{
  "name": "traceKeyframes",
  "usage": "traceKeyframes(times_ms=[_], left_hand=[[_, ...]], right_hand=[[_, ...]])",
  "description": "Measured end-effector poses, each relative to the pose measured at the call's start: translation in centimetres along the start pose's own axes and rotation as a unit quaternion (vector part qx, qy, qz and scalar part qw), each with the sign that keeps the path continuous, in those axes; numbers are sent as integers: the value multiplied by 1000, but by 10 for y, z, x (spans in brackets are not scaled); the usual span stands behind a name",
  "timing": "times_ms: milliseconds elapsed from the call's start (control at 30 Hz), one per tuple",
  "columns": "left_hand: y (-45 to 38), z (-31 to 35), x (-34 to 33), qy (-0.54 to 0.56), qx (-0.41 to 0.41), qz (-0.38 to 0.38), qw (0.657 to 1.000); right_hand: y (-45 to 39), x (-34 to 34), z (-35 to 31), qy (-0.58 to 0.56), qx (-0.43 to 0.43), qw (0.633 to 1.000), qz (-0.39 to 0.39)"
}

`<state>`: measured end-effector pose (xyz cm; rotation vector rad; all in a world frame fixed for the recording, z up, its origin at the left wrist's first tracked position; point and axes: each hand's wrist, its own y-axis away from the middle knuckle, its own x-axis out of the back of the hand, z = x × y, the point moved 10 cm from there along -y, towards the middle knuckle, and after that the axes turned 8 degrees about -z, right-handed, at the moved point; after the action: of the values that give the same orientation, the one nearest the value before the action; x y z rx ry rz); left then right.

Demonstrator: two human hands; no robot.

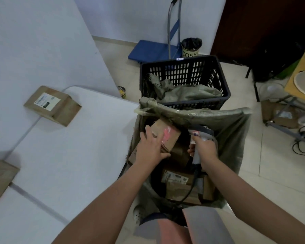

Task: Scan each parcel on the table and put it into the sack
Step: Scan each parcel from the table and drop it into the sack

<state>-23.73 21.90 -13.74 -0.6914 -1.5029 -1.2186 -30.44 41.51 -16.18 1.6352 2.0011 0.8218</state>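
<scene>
Left hand (151, 147) grips a brown parcel (167, 136) inside the mouth of the grey-green sack (232, 124), fingers curled over its near edge, while the right hand (205, 148) clasps the scanner (201, 136) just beside it above the sack, and 2 parcels, one labelled (52, 105) and one at the frame edge (0, 175), lie on the white table (69, 155) left of the sack.

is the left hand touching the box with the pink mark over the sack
Touching. The head view shows the left hand laid on the near end of the box with the pink mark, fingers wrapping its edge, above the open sack.
</scene>
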Motion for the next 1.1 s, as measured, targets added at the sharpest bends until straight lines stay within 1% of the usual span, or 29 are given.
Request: traceKeyframes(times_ms=[67, 133, 200, 267, 333, 367, 467, 533, 567, 667, 700, 767, 800, 867, 900, 933, 967, 1033, 1100], left_hand=[[-3, 8, 1, -11, 6, 1, 1000], [-12, 3, -6, 8, 31, -31, 999], [-19, -10, -22, 55, 68, -77, 993], [-17, -30, -41, 126, 101, -92, 983], [-10, -49, -54, 224, 133, -75, 963], [-7, -56, -57, 263, 139, -54, 953], [-1, -59, -56, 336, 126, 15, 933], [3, -60, -67, 384, 143, 16, 912], [6, -63, -78, 417, 167, 1, 893], [19, -71, -111, 519, 256, -47, 815], [22, -71, -118, 540, 265, -56, 797], [24, -73, -129, 572, 261, -65, 775], [27, -76, -134, 585, 260, -61, 766], [34, -87, -140, 597, 278, -24, 752], [39, -96, -147, 603, 298, -1, 740], [43, -103, -155, 616, 324, 16, 717], [48, -108, -167, 647, 350, 23, 677], [49, -105, -193, 720, 374, -1, 585], [50, -96, -207, 763, 376, -46, 523]], right_hand=[[-2, 1, -2, 8, 4, 1000, -2], [-5, 1, -2, 13, 4, 1000, -6], [-6, 1, 1, 19, 1, 1000, -10], [-6, 0, 5, 32, -5, 999, -15], [-7, -2, 9, 45, -7, 999, -24], [-9, -3, 12, 51, -9, 998, -27], [-13, -9, 24, 60, -31, 996, -53], [-13, -20, 34, 64, -58, 992, -89], [-12, -27, 40, 68, -73, 989, -112], [-7, -50, 57, 40, -102, 979, -175], [-7, -56, 60, 28, -102, 977, -184], [-6, -67, 63, 18, -92, 977, -192], [-6, -71, 65, 15, -84, 978, -192], [-7, -77, 67, 9, -71, 980, -185], [-8, -79, 69, 8, -68, 981, -181], [-9, -81, 71, 7, -67, 982, -178], [-9, -83, 72, 6, -66, 982, -176], [-10, -86, 77, 7, -69, 982, -175], [-8, -90, 84, 8, -77, 981, -178]])
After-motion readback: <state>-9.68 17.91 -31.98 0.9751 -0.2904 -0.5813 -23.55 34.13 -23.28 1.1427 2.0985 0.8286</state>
